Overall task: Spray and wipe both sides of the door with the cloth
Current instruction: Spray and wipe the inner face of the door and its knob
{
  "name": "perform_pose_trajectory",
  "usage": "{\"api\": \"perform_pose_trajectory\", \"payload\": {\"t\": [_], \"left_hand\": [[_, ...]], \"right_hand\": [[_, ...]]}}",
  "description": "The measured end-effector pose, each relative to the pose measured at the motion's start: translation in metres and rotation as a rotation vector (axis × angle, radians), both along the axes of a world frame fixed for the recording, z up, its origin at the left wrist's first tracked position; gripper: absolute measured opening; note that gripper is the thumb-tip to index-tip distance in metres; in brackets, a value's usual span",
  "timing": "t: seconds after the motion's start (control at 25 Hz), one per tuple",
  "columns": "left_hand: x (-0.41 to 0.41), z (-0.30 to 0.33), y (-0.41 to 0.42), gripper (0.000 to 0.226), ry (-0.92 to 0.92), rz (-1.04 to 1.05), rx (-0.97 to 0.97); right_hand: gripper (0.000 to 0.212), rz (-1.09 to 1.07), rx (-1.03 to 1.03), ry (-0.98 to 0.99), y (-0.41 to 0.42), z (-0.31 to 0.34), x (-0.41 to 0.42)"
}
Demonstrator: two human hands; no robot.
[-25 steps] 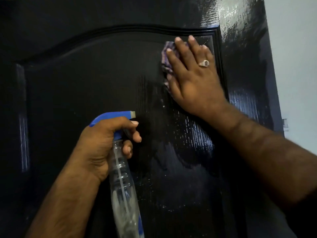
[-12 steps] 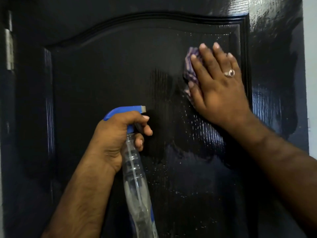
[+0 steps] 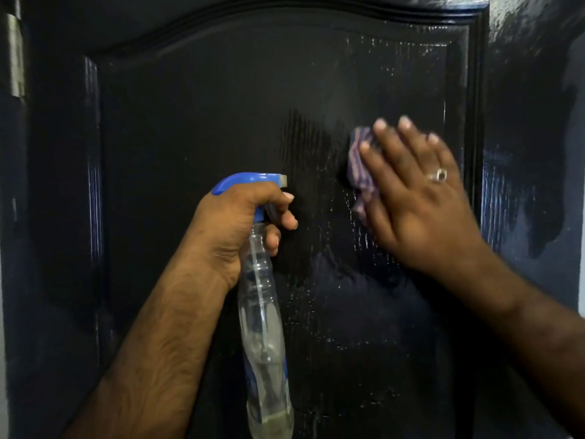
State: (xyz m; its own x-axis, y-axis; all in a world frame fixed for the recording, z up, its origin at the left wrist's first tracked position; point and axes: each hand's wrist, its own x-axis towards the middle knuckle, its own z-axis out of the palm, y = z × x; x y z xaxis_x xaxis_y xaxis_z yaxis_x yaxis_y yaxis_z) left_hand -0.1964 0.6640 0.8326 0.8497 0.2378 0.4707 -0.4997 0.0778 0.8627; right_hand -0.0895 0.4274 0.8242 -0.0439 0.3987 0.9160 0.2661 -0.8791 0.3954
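A glossy black panelled door (image 3: 205,122) fills the view, wet and streaked in its right half. My right hand (image 3: 421,198), a ring on one finger, presses a purple striped cloth (image 3: 361,166) flat against the panel with straight fingers; most of the cloth is hidden under the palm. My left hand (image 3: 243,226) grips the neck of a clear spray bottle (image 3: 262,327) with a blue trigger head, its nozzle pointing at the door just left of the cloth. A little liquid sits at the bottle's bottom.
A metal hinge (image 3: 15,55) shows on the door's left edge at the top. A strip of pale wall (image 3: 581,296) shows at the far right edge. The raised moulding (image 3: 474,122) frames the panel close to my right hand.
My right hand has slid the cloth down the panel from near the upper right corner towards the middle. The view has shifted to the left. The left hand and bottle hold steady.
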Motion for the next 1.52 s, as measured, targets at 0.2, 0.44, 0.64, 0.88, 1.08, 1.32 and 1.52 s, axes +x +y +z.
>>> {"api": "perform_pose_trajectory", "payload": {"t": [0.2, 0.44, 0.64, 0.88, 1.08, 1.32, 1.52], "left_hand": [[0.009, 0.013, -0.009, 0.004, -0.040, 0.012, 0.004], [0.014, 0.005, -0.009, 0.007, -0.034, -0.026, 0.020], [0.018, 0.004, -0.006, 0.007, -0.015, -0.050, 0.015], [0.023, 0.002, 0.000, 0.008, -0.018, -0.025, -0.010], [0.028, -0.003, 0.001, 0.007, 0.006, -0.039, -0.011], [0.037, -0.014, -0.002, 0.012, -0.034, -0.041, -0.025], [0.038, -0.022, -0.002, 0.024, -0.046, -0.054, -0.003]], "right_hand": [[0.065, -0.002, 0.181, 0.017, 0.049, 0.047, 0.003], [0.065, -0.007, -0.099, 0.040, 0.011, -0.053, -0.007], [0.063, -0.004, 0.213, 0.000, 0.023, 0.036, 0.000], [0.064, 0.029, 0.070, 0.059, 0.032, -0.049, -0.006], [0.062, 0.023, 0.125, -0.024, 0.018, -0.005, 0.004], [0.062, 0.103, 0.207, 0.003, 0.039, -0.012, 0.004], [0.061, 0.101, 0.084, -0.009, 0.021, -0.038, 0.005]]}}
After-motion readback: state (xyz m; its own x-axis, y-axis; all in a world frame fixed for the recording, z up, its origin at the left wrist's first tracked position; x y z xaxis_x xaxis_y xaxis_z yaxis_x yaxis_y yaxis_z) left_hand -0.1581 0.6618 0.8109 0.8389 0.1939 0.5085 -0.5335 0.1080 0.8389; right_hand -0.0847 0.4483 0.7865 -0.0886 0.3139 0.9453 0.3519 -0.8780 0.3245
